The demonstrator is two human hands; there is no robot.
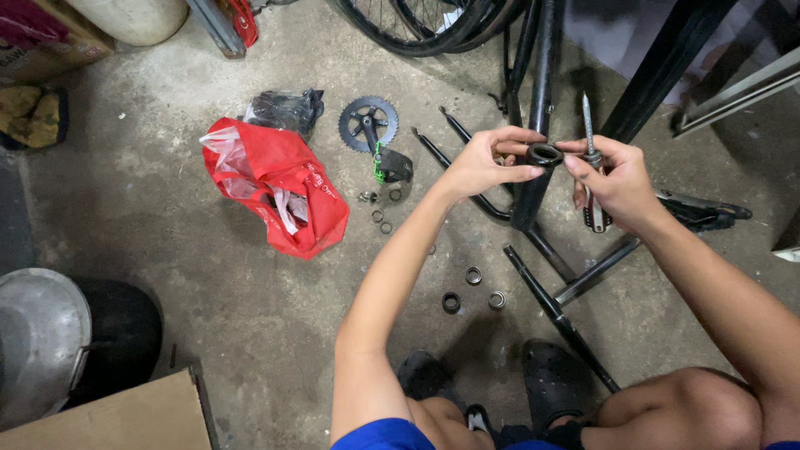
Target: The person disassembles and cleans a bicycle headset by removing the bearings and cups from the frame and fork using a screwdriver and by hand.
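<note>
A: Head view. What lies nearest the camera?

B: The person's bare knees and blue shorts, then two black clogs point(554, 379) on the floor. The person is crouching.

A: And the hands?

B: Both are raised over a black bike frame point(533, 187) that lies on the floor. The left hand point(483, 162) has its fingers curled, fingertips pinching the rim of a black ring point(546, 154) seated at the open end of a frame tube. The right hand point(612, 179) touches the ring's other side with its fingertips while its palm grips a screwdriver point(590, 146), tip pointing up.

A: What could go wrong?

B: In my judgement, the ring could slip from the fingertips and roll off, since the grip is light. The upturned screwdriver tip stands close to the fingers and could jab them. Small loose rings point(473, 287) lie just beside the clogs; a shifted foot could scatter them.

A: The surface and room?

B: A rough, stained grey concrete floor point(208, 275). On it, left of the frame: a red plastic bag point(283, 187), a black chainring with crank point(368, 125), a pedal point(393, 164) and a few washers. A bike wheel point(417, 25) stands at the top. A cardboard box point(125, 417) and a metal lid point(37, 333) sit at lower left.
</note>
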